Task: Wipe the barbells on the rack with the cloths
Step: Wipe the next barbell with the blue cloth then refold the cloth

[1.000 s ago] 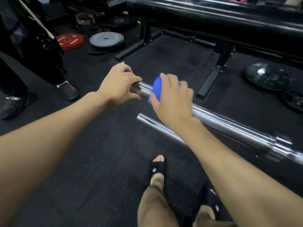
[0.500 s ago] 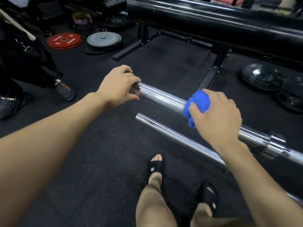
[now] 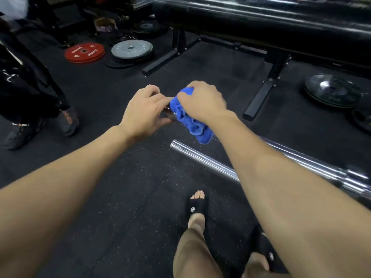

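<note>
- Head view: the left hand (image 3: 144, 113) curls round the free end of the upper bar (image 3: 313, 159), fingers over the top, thumb beneath.
- The right hand (image 3: 202, 101) is just right of the left hand on that bar, nearly touching it, fingers bent down and gripping a blue cloth (image 3: 188, 117) bunched around the steel.
- A loose fold of the cloth hangs below the bar, on the near side.
- Most of the upper bar is hidden by the right forearm; its chrome shows again to the right, running to a collar (image 3: 355, 177) near the frame's right edge.
- A second bar (image 3: 202, 160) lies below and nearer than the upper bar, roughly parallel, its free end beneath the cloth's hanging fold.
- Beyond the upper bar stands a black frame (image 3: 261, 19) on black legs.
- Far left of the upper bar and beyond it, a red plate (image 3: 84, 53) lies flat on the floor (image 3: 128, 187), a grey plate (image 3: 131, 49) just beside it.
- Right of the bar's far side, dark plates (image 3: 333, 91) lie on the floor.
- Left of the bar, another person's shoe (image 3: 67, 120) and dark clothing show.
- Nearer than both bars, the wearer's feet are in black slides (image 3: 197, 205).
</note>
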